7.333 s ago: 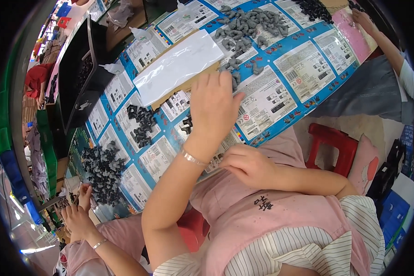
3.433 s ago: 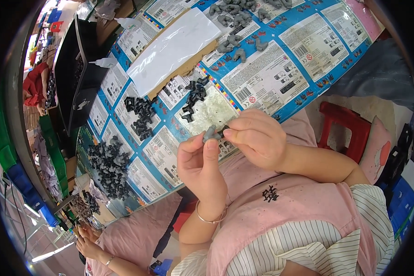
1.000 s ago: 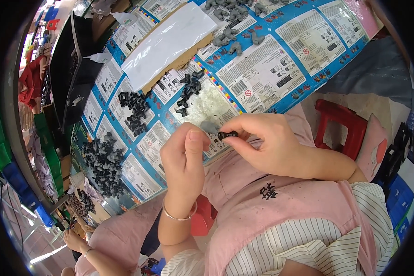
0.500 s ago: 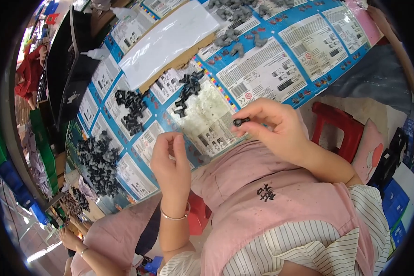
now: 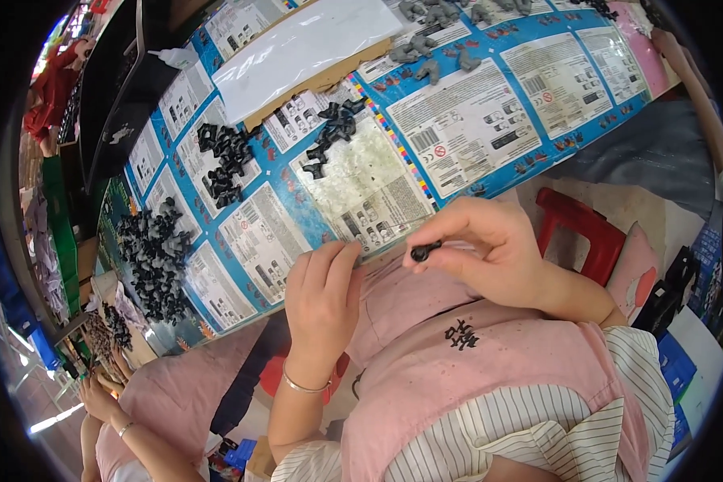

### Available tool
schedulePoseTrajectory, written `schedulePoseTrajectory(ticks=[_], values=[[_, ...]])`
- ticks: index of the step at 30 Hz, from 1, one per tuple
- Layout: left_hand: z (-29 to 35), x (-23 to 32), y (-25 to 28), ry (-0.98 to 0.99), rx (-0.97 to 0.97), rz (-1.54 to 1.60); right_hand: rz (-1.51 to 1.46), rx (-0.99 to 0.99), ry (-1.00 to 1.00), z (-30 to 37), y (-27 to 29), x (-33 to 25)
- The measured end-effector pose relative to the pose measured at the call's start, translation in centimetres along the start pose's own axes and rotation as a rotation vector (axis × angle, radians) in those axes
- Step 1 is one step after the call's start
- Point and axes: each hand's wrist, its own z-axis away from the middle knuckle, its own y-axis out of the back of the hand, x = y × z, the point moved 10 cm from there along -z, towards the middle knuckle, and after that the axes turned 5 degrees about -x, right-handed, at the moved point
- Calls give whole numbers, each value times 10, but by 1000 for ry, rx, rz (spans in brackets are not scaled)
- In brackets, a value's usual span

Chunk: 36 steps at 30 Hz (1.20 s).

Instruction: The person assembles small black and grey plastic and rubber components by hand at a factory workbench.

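Observation:
Between thumb and forefinger of my right hand is a small black plastic piece with a rounded end, held just off the table's near edge. My left hand, back turned up, rests near that same edge with its fingers bent and pressed together; whatever they may hold is hidden. Beyond the hands lies a short row of black plastic pieces. A second cluster of black pieces sits to its left.
Printed blue-and-white sheets cover the table. A heap of black and grey pieces lies at the left, grey pieces at the far side. A plastic-covered white board lies between. A red stool stands right; a co-worker's hands show lower left.
My left hand has turned palm down and moved right, its fingers now at the table edge. My right hand has lowered slightly with the black piece. The view has shifted a little.

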Motion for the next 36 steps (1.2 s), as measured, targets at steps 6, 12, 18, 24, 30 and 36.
schedulePoseTrajectory(ticks=[6, 12, 18, 24, 30, 36], values=[[-3, -2, -3, -36, -47, -55, 201, 71, 38, 5, -2, -23], [-12, -2, -1, -31, -16, -111, 322, 65, 164, 9, -2, -36], [-20, 0, -4, -59, -27, -156, 309, 99, 215, 10, 1, -37], [-22, -2, -3, -45, -51, -138, 196, 63, 119, 8, 6, -34], [-23, 4, -2, -48, -91, -157, 20, 39, 60, 8, 5, -23], [-23, 0, -2, -56, -122, -208, -20, -16, 53, 6, 3, -22]])
